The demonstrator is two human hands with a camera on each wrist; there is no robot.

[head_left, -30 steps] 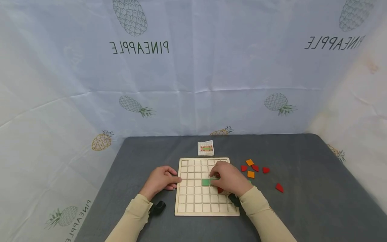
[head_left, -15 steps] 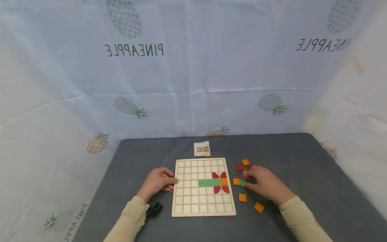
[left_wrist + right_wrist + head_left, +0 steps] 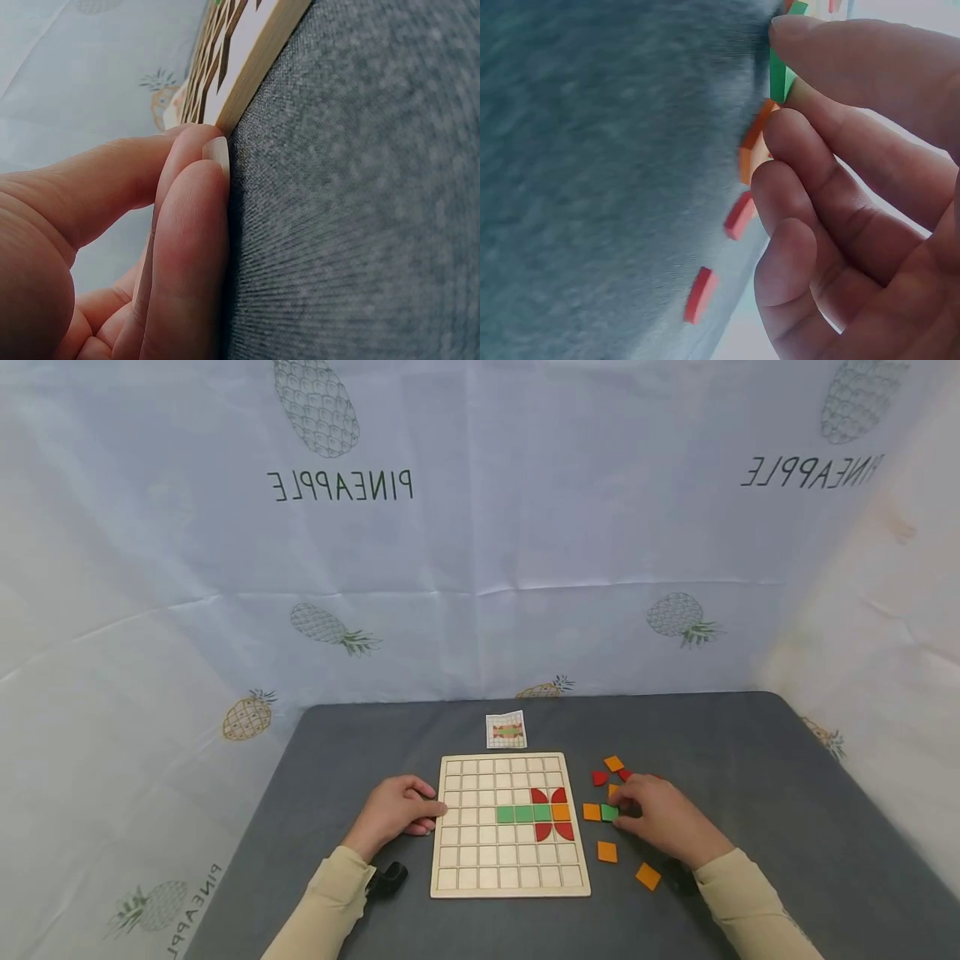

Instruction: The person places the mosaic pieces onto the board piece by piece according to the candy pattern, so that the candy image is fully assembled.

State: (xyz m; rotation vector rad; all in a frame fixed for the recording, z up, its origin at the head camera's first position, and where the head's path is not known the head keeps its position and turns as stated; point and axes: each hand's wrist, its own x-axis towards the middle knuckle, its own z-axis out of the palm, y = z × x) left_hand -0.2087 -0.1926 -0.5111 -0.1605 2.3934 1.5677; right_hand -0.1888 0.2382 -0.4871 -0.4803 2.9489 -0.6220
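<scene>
A pale wooden grid board (image 3: 487, 878) lies on the dark table. At its left edge my left hand (image 3: 395, 814) holds it, thumb on the rim and curled fingertips against the side and the cloth. To the right of the board, my right hand (image 3: 663, 817) pinches a green square tile (image 3: 609, 812) between thumb and index finger, the other fingers curled. The tile is at table level, beside an orange square tile (image 3: 592, 812). On the board, a row of green tiles (image 3: 523, 814) ends at an orange tile (image 3: 560, 812), with red curved pieces (image 3: 543, 832) above and below.
A small pattern card (image 3: 506, 730) lies behind the board. Loose orange squares (image 3: 607, 852) and red pieces (image 3: 599, 777) are scattered right of the board, some partly hidden by the right hand. A pineapple-print cloth (image 3: 480, 527) hangs behind the table.
My right hand has left the board and moved right to the green tile, uncovering the coloured pieces on the board. Over the last half second it has barely moved. The left hand stays put.
</scene>
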